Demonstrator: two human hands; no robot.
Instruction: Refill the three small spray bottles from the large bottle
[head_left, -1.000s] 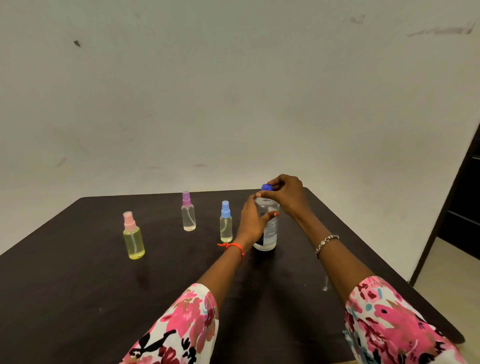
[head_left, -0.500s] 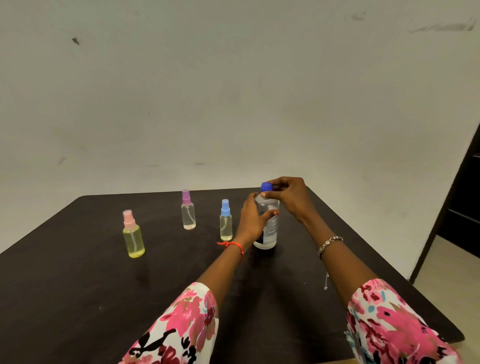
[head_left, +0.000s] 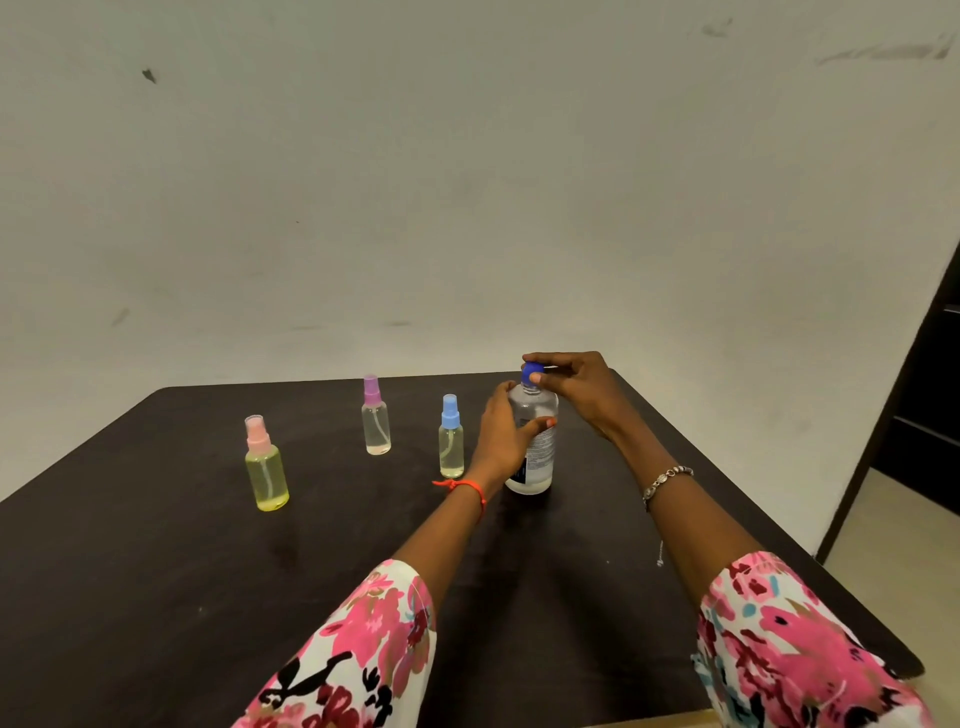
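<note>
Large bottle (head_left: 541, 457): clear, upright on the desk (head_left: 156, 571), right of centre, blue cap (head_left: 532, 373) on its neck.

Left hand (head_left: 505, 436): we wrap it round the bottle's body from the left, thumb across the front.

Right hand (head_left: 576, 389): we pinch the cap from the right, fingertips over its top, thumb on its near side.

Blue-topped spray bottle (head_left: 451, 441): upright, just beside our left hand.

Purple-topped spray bottle (head_left: 375, 421): upright, farther back and to the left.

Pink-topped spray bottle (head_left: 266, 470): upright, well apart on the left.

Change: all four bottles stand where they stood a second ago. Our right hand covered the cap then, and more blue shows now. The cap may have turned, but it is too small for us to tell.
</note>
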